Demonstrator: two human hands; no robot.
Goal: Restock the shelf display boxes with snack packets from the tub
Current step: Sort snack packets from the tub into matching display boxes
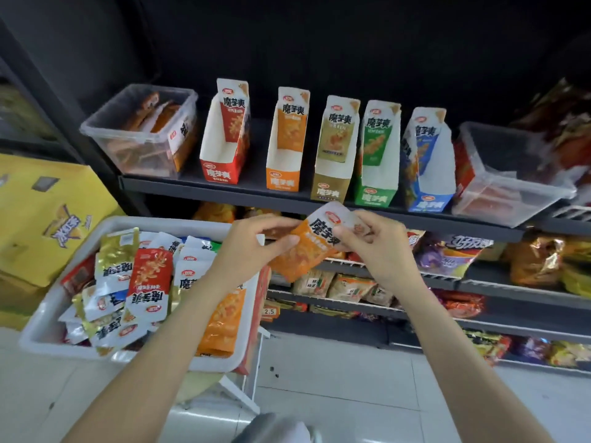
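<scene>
Head cam: both hands have an orange packet (305, 247) held up just under the shelf, left hand (252, 247) pinching its left edge, right hand (380, 247) gripping the top. Looks mid-restock; next it needs lifting into the orange box (285, 148), not the neighbours. Tub (48, 318) sits lower left.

On the left I see a yellow cardboard carton (48, 215) with a printed drawing on its side. On the upper shelf stand two clear plastic bins: the left clear bin (137, 132) holds brownish packets, the right clear bin (508, 174) holds reddish ones. Lower shelves (479, 324) carry mixed snack bags. A price tag (269, 311) reads 2.5.
</scene>
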